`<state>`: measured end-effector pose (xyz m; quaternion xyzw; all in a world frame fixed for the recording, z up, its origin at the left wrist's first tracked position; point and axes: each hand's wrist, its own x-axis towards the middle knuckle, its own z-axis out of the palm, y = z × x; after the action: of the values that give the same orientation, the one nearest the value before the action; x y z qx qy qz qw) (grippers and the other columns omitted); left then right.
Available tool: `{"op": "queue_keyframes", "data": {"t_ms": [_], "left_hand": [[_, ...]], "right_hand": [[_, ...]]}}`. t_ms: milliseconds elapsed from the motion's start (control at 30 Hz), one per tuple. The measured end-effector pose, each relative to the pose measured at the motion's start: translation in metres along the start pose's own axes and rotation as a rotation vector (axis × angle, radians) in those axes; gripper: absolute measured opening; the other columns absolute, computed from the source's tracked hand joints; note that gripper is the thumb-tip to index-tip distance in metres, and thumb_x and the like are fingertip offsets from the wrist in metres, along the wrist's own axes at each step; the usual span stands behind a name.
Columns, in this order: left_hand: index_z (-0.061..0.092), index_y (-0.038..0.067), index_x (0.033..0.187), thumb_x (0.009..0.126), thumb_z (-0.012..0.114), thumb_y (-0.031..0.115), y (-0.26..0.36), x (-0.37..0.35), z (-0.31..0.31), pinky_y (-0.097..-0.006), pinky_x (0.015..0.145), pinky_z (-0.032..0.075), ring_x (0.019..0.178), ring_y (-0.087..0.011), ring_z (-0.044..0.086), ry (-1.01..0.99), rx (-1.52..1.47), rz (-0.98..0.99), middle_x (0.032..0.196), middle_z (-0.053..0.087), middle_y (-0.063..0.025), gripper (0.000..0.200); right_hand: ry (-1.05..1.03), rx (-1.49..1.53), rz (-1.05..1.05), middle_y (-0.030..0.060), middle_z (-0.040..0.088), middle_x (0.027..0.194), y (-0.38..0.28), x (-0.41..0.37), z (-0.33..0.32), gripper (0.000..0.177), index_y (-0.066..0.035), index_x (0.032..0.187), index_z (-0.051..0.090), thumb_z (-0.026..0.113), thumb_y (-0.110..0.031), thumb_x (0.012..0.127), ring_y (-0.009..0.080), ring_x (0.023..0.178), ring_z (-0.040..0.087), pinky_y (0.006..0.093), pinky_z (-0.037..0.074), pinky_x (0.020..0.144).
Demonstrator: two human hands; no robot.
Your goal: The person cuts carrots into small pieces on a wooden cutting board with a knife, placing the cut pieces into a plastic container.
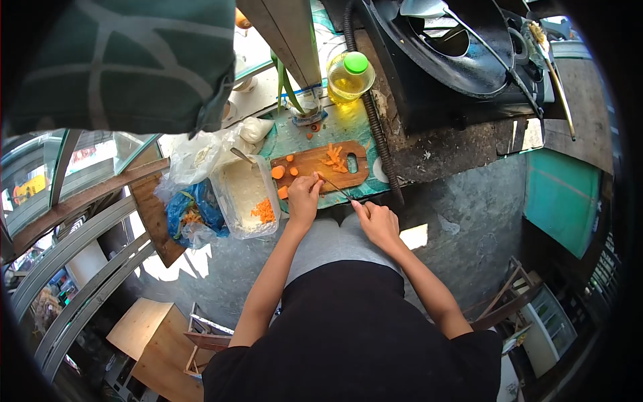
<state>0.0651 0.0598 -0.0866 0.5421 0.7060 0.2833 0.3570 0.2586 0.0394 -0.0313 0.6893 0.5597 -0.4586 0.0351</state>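
Looks like mid-slice, centre frame: left hand (305, 194) has its grip clamped on the carrot (319, 178) on the cutting board (351, 175), and the right hand (378, 221) grip is closed round the knife (337, 189). Cut rounds (278, 171) lie at the board's left. I'd say another stroke needs the fingertips tucked back.

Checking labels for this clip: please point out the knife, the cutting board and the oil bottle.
knife (337, 189): head view, middle of the blade.
cutting board (308, 161): head view, bare wood near its middle.
oil bottle (347, 82): head view, yellow body below the green cap.
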Motion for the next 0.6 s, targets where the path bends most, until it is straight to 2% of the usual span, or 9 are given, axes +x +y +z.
{"op": "queue_keyframes", "data": {"t_ms": [133, 400, 600], "left_hand": [[0.069, -0.005, 0.090, 0.081, 0.067, 0.005, 0.004, 0.000, 0.000, -0.0403, 0.072, 0.048, 0.079, -0.0332, 0.062, -0.023, 0.124, 0.094, 0.082, 0.066, -0.0188, 0.013], [0.069, -0.005, 0.088, 0.081, 0.068, 0.005, 0.002, 0.001, 0.000, -0.0391, 0.069, 0.048, 0.076, -0.0324, 0.062, -0.035, 0.102, 0.072, 0.081, 0.066, -0.0190, 0.012], [0.070, -0.004, 0.085, 0.081, 0.069, 0.005, 0.007, 0.003, -0.004, -0.0386, 0.067, 0.048, 0.074, -0.0312, 0.062, -0.054, 0.078, 0.080, 0.080, 0.066, -0.0186, 0.011]], "right_hand": [[0.016, -0.013, -0.013, 0.0199, 0.063, 0.065, -0.002, 0.000, -0.004, 0.054, -0.002, 0.074, 0.066, 0.046, -0.049, 0.094, 0.0395, 0.066, 0.063, 0.0473, 0.049, 0.063], [-0.015, -0.023, -0.057, 0.0198, 0.063, 0.063, -0.002, 0.010, -0.005, 0.058, -0.002, 0.068, 0.065, 0.045, -0.050, 0.094, 0.0392, 0.065, 0.063, 0.0478, 0.049, 0.062], [-0.070, -0.039, -0.051, 0.0204, 0.063, 0.065, 0.002, 0.017, -0.004, 0.059, -0.002, 0.069, 0.066, 0.044, -0.051, 0.094, 0.0395, 0.066, 0.063, 0.0475, 0.049, 0.063]]}}
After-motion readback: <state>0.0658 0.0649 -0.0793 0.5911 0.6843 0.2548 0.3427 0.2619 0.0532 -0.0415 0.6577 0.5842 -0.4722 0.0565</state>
